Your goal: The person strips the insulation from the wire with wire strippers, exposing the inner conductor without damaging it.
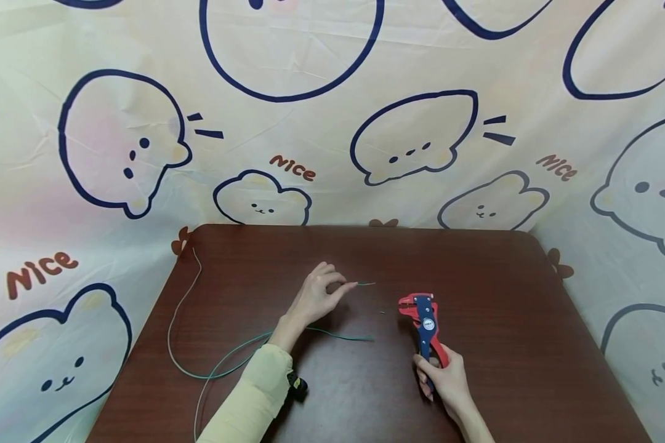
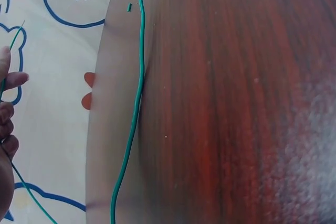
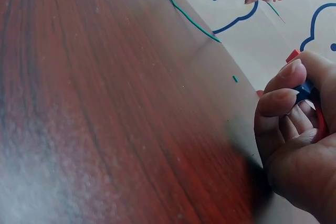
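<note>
Currently, the left hand [image 1: 318, 294] pinches the wire [image 1: 364, 283], its end poking out at three o'clock; the right hand [image 1: 446, 376] grips the stripper [image 1: 427, 323], its head toward eleven.

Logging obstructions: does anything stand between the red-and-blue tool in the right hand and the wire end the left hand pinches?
Nothing visible does: the head view shows an open gap from the tool to the wire end. The small green scrap lies on the table, off that line.
</note>
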The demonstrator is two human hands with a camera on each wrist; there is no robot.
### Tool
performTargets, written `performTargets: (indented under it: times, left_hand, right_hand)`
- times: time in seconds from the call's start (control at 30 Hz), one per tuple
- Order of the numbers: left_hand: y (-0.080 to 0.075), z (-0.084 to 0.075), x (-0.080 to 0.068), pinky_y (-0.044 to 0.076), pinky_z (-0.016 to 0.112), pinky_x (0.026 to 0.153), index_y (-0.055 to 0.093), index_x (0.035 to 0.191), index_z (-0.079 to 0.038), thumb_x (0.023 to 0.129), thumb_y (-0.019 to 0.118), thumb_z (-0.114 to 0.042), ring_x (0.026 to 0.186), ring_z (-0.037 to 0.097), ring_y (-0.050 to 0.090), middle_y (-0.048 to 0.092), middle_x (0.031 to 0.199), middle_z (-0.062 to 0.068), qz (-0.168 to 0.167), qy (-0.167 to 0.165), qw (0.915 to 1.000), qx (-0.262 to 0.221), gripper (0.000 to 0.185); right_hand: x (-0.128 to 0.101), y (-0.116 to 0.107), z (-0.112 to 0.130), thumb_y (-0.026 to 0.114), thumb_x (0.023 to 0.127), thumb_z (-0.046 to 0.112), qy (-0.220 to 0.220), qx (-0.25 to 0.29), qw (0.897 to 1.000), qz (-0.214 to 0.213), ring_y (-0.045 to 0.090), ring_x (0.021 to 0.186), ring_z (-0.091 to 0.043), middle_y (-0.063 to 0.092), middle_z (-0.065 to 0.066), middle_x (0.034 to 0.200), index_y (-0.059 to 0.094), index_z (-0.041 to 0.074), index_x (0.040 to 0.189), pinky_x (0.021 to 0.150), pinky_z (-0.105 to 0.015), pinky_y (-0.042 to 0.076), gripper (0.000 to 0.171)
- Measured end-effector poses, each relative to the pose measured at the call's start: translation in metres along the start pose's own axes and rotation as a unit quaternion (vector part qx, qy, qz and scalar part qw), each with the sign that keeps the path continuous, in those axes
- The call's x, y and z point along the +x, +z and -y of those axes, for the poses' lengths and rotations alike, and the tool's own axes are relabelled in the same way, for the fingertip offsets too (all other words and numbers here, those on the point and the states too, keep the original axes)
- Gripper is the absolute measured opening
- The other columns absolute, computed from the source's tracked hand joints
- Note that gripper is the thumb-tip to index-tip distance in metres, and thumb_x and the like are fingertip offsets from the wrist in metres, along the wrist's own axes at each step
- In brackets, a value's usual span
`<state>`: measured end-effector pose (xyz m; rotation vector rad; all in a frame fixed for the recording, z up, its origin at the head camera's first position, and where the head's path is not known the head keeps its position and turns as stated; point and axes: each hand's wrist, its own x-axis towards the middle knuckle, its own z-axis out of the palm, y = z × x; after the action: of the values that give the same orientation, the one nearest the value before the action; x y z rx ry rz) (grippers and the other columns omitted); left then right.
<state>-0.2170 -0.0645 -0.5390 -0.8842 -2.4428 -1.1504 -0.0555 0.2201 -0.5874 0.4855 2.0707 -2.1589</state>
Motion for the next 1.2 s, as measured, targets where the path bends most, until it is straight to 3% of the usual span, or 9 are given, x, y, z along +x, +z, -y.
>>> performTargets:
  times: [0.3, 0.5, 0.67, 1.2]
  left_hand:
    - [-0.001, 0.004, 0.005, 0.047, 0.032, 0.074, 0.085, 0.092, -0.006, 0.097, 0.086, -0.018, 0.083, 0.028, 0.057, 0.067, 0.081, 0.011, -0.023, 0.021, 0.9995, 0.009, 0.013]
    - [-0.004, 0.005, 0.008, 0.047, 0.035, 0.076, 0.086, 0.096, -0.005, 0.098, 0.085, -0.019, 0.085, 0.028, 0.058, 0.069, 0.085, 0.015, -0.014, 0.007, 0.9998, 0.012, 0.014]
    - [-0.005, 0.005, 0.01, 0.045, 0.032, 0.075, 0.086, 0.097, -0.006, 0.098, 0.086, -0.02, 0.085, 0.02, 0.052, 0.068, 0.084, 0.011, -0.014, 0.001, 0.9997, 0.022, 0.014]
    - [-0.021, 0.003, 0.031, 0.046, 0.032, 0.073, 0.085, 0.095, -0.004, 0.094, 0.088, -0.013, 0.085, 0.022, 0.054, 0.065, 0.082, 0.006, -0.057, 0.028, 0.9979, 0.013, 0.01]
  right_hand:
    - [0.0, -0.002, 0.0, 0.072, 0.099, -0.002, 0.008, -0.009, 1.0, -0.008, 0.051, 0.038, -0.012, 0.057, -0.001, 0.056, 0.053, -0.001, 0.098, 0.035, -0.025, 0.043, 0.019]
    - [-0.001, -0.004, 0.0, 0.072, 0.098, -0.003, 0.01, -0.011, 1.0, -0.007, 0.052, 0.038, -0.011, 0.057, -0.001, 0.056, 0.055, -0.001, 0.098, 0.035, -0.026, 0.043, 0.018]
    - [-0.002, -0.005, 0.0, 0.073, 0.099, -0.001, 0.012, -0.009, 1.0, -0.003, 0.052, 0.038, -0.011, 0.057, -0.002, 0.057, 0.053, -0.001, 0.098, 0.036, -0.026, 0.043, 0.02]
    - [-0.001, -0.006, 0.0, 0.072, 0.099, -0.002, 0.019, -0.015, 1.0, 0.001, 0.053, 0.038, -0.012, 0.057, -0.002, 0.057, 0.056, -0.003, 0.101, 0.036, -0.026, 0.045, 0.016]
